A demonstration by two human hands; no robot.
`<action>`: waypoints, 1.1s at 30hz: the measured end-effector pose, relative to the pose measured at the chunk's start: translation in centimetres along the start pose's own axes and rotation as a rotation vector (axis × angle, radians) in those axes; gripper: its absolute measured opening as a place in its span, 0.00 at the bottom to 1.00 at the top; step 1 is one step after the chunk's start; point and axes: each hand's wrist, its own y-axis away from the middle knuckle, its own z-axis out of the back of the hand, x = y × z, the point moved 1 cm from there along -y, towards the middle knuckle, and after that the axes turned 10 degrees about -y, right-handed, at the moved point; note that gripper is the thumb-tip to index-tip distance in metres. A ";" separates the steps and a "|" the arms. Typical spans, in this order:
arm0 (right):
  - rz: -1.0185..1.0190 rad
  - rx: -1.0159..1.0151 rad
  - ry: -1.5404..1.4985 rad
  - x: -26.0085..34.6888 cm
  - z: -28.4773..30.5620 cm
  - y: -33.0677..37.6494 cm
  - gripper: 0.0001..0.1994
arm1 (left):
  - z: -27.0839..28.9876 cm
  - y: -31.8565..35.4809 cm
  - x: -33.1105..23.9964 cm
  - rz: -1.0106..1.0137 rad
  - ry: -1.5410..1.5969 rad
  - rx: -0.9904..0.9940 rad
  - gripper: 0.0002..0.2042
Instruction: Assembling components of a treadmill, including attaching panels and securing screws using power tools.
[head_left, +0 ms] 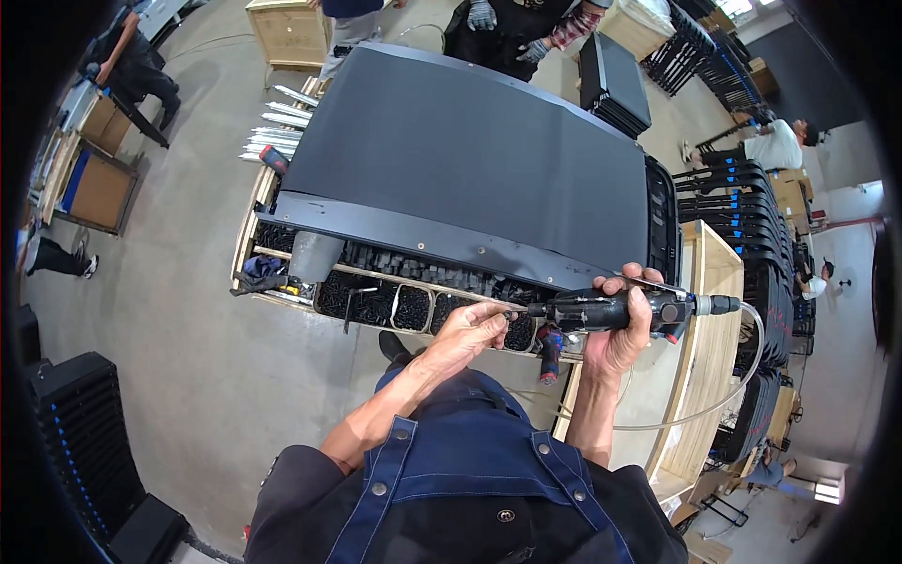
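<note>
My right hand (613, 350) is wrapped round a black pneumatic hand tool (584, 313), held level over the bench's near edge with its nose to the left. A clear air hose (757, 343) runs from a fitting at its right end. My left hand (470, 335) is pinched at the nose; the small piece between its fingertips is too small to name. Just beyond lies a large dark grey panel (470, 160), with small round fasteners or holes along its near edge. Below the tool, a red-and-black power tool (551, 355) hangs at the bench edge.
Bins of small black parts (412, 308) line the bench under the panel, beside a grey cup (315, 256). A wooden crate (705, 348) stands right. Co-workers' gloved hands (534, 51) are beyond the panel. Black frames (752, 244) are stacked right; a black stack (80, 432) stands left.
</note>
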 end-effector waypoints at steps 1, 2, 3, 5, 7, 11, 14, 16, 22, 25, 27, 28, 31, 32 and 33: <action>-0.003 -0.009 0.000 0.0 0.1 0.0 0.18 | 0.0 0.0 0.1 0.004 0.017 -0.011 0.17; -0.008 -0.018 -0.002 0.0 0.2 -0.1 0.18 | 0.0 0.0 0.2 0.007 0.034 -0.022 0.17; -0.013 -0.030 -0.016 0.1 0.5 -0.1 0.18 | -0.1 0.0 0.3 0.006 0.032 -0.022 0.17; -0.008 -0.030 -0.003 0.0 0.6 -0.1 0.18 | -0.2 -0.2 0.4 -0.004 0.032 -0.045 0.18; -0.010 -0.026 0.009 0.0 0.8 -0.3 0.18 | -0.5 -0.4 0.3 -0.017 0.014 -0.064 0.18; -0.028 -0.069 -0.016 -0.7 1.8 -0.6 0.18 | -1.3 -0.3 -0.5 -0.129 -0.204 -0.166 0.14; -0.066 -0.131 -0.058 -1.8 2.6 -0.7 0.20 | -2.4 0.2 -1.4 -0.543 -0.835 -0.494 0.09; -0.122 -0.351 -0.052 -2.7 3.4 -0.3 0.21 | -2.4 0.1 -1.2 -0.723 -1.027 -0.603 0.07; -0.114 -0.220 0.161 -4.4 3.8 -0.7 0.23 | 2.2 -3.1 1.7 0.067 0.178 -0.161 0.10; 0.074 0.027 0.299 -5.4 1.2 -2.2 0.23 | 0.6 -6.4 1.7 0.110 0.605 -0.249 0.13; 0.098 0.103 0.338 -7.1 -0.3 -2.7 0.23 | 1.1 -8.3 1.8 0.073 0.696 -0.227 0.13; 0.102 0.151 0.358 -7.8 -0.6 -3.1 0.23 | 1.3 -9.3 1.8 0.046 0.782 -0.191 0.13; 0.026 0.232 0.407 -10.7 -0.5 -3.8 0.25 | 2.2 -10.4 2.8 0.061 0.837 -0.277 0.13; 0.003 0.254 0.416 -11.4 -0.5 -3.9 0.24 | 2.5 -10.6 3.3 0.046 0.870 -0.301 0.13; -0.035 0.280 0.401 -11.6 -1.0 -4.1 0.23 | 2.2 -10.8 3.1 0.065 0.873 -0.360 0.15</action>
